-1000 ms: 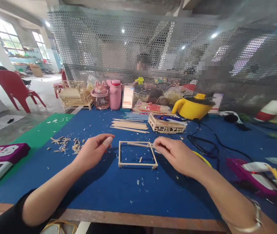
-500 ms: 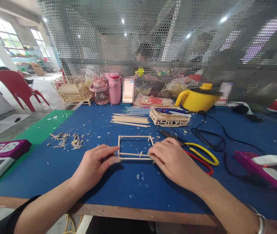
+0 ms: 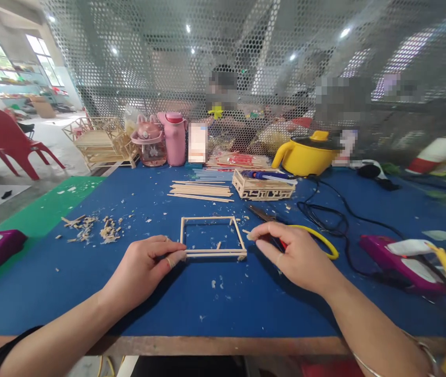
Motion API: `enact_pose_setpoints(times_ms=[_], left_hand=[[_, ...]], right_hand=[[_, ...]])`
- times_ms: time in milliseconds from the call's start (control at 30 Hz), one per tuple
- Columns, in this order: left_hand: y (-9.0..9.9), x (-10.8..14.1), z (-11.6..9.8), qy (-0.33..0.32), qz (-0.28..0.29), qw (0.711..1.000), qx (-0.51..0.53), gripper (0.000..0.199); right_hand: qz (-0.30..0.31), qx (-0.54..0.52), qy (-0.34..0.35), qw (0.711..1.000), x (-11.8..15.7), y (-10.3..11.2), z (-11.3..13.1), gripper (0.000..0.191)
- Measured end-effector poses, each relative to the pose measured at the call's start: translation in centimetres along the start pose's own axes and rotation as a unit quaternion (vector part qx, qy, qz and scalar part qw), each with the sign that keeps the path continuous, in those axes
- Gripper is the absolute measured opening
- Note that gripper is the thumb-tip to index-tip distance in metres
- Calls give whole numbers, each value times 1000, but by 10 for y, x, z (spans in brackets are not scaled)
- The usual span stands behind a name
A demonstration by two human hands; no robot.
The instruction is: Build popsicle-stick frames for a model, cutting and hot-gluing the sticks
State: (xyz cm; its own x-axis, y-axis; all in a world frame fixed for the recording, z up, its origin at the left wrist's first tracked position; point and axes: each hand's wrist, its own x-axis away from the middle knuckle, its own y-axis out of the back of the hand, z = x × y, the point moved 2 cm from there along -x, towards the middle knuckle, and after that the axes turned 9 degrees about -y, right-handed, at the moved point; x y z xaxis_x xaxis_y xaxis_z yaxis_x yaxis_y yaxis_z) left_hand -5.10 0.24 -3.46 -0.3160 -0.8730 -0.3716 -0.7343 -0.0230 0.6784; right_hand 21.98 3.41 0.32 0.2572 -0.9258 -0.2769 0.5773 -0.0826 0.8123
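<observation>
Left Hand Steadying a Pale Wooden Frame

In the head view, the left hand (image 3: pixel 140 267) is pinching the near-left corner of the rectangular frame (image 3: pixel 215 253), probably to keep it from sliding on the blue tabletop (image 3: pixel 207 309). The right hand (image 3: pixel 301 256) is hovering just beside the frame's right side, its fingertips grasping a short stick piece (image 3: pixel 246 231), seemingly held by its end so that the tip is staying exposed. The long sticks (image 3: pixel 201 191) are lying roughly side by side beyond the frame, perhaps for easy reach; the scissors (image 3: pixel 262 213) are resting near the right hand.

The frame is lying between the hands, showing slim, pale bars, an open middle and small blocks or posts at its corners.
</observation>
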Motion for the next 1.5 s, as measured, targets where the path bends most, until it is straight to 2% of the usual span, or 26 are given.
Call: enact_pose_setpoints(times_ms=[67, 200, 400, 533, 667, 733, 833, 1067, 1233, 1367, 1500], left_hand=[[0, -1, 0, 4, 9, 1000, 1, 24], [1, 0, -2, 7, 13, 1000, -4, 23], [3, 3, -1, -3, 21, 1000, -3, 23], [2, 3, 1, -15, 2, 1000, -9, 22], [0, 5, 2, 5, -25, 1000, 4, 30], [0, 5, 3, 10, -38, 999, 9, 26], [1, 6, 2, -24, -39, 999, -18, 15], [1, 6, 0, -124, -23, 989, -75, 21], [2, 7, -3, -181, -33, 976, -120, 23], [2, 7, -5, -200, -39, 969, -138, 24], [2, 7, -5, -200, -36, 968, -145, 25]], right_hand=[[36, -6, 2, 999, 4, -3, 0, 12], [63, -27, 5, 998, 6, -14, 1, 10], [48, -3, 21, 999, 2, -19, -4, 13], [43, 13, 47, 998, 1, -19, -7, 14], [37, 30, 58, 997, 1, -19, -8, 15], [35, 38, 58, 997, 2, -19, -8, 14], [33, 46, 59, 997, 2, -19, -8, 15], [39, 42, 61, 997, 2, -18, -6, 14], [41, 17, 34, 998, 3, -16, -5, 13], [61, 9, 26, 998, 2, -16, -4, 8], [51, 11, 29, 998, 1, -17, -5, 10]])
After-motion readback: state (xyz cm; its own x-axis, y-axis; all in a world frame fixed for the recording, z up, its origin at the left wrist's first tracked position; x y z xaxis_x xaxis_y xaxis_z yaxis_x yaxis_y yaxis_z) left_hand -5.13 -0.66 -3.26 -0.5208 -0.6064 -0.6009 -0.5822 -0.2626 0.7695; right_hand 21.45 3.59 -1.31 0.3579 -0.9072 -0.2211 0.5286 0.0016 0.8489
